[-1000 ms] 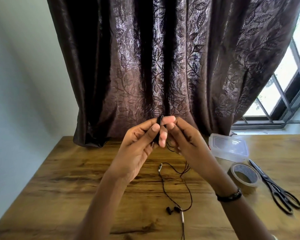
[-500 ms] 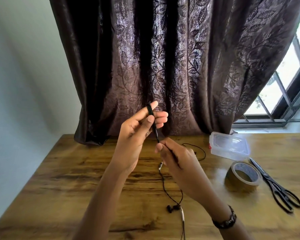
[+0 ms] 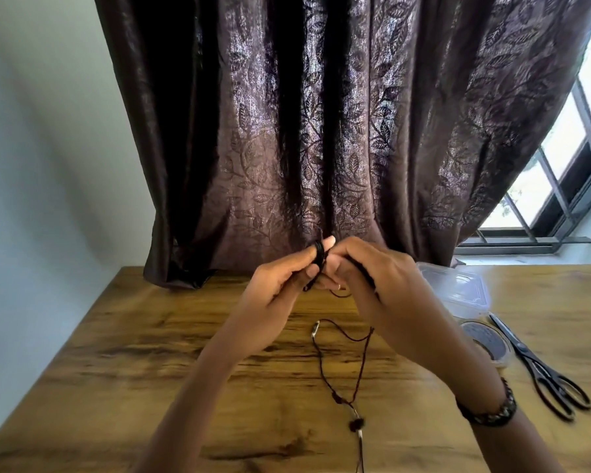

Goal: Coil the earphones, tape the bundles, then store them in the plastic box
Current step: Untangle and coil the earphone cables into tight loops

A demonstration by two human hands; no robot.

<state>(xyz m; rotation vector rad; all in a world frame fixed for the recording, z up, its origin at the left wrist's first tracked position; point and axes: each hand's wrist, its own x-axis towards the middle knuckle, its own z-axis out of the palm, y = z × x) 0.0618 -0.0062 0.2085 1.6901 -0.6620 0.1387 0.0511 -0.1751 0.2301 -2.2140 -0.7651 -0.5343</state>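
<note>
Black earphones are partly wound into a small coil (image 3: 319, 251) around the raised fingers of my left hand (image 3: 280, 288), above the middle of the wooden table. My right hand (image 3: 379, 285) is up against that coil and pinches the cable beside it. The loose cable (image 3: 364, 353) hangs from my hands and trails toward me over the table, with the earbuds (image 3: 355, 424) lying near the front. A clear plastic box (image 3: 458, 290) sits at the right behind my right hand. A roll of brown tape (image 3: 487, 343) lies in front of it.
Black scissors (image 3: 539, 370) lie right of the tape, handles toward me. A dark patterned curtain (image 3: 321, 131) hangs at the table's far edge. A window (image 3: 567, 158) is at the right and a pale wall (image 3: 48, 148) at the left.
My right hand, which had drawn down with the cable half a second ago, has come back up to the coil on my left fingers. The loose cable on the table has shifted.
</note>
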